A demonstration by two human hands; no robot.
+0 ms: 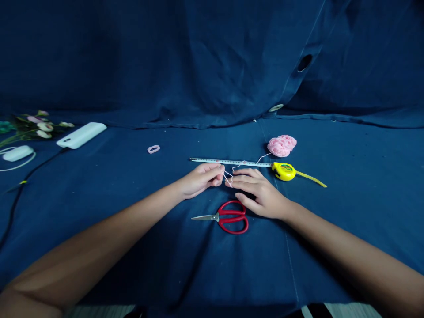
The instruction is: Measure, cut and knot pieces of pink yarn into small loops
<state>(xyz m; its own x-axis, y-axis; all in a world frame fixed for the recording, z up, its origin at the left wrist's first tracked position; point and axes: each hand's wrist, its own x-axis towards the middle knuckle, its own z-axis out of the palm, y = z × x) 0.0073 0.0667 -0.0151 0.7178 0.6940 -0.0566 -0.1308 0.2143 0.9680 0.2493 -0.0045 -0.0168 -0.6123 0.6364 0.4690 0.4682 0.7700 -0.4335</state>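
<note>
My left hand [200, 179] pinches a thin pink yarn strand [228, 176] just below the extended tape of a yellow tape measure [283, 171]. My right hand [258, 192] meets it fingertip to fingertip, its fingers also closed on the strand. The yarn runs up and right to a pink yarn ball [282, 145]. Red-handled scissors [227, 217] lie shut on the blue cloth [132, 212] just below my hands, blades pointing left.
A small pink yarn ring [153, 149] lies left of the tape. At far left are a white power bank [81, 134], a white device with cable [17, 153], a black cable [29, 174] and artificial flowers [36, 123]. Blue fabric hangs behind.
</note>
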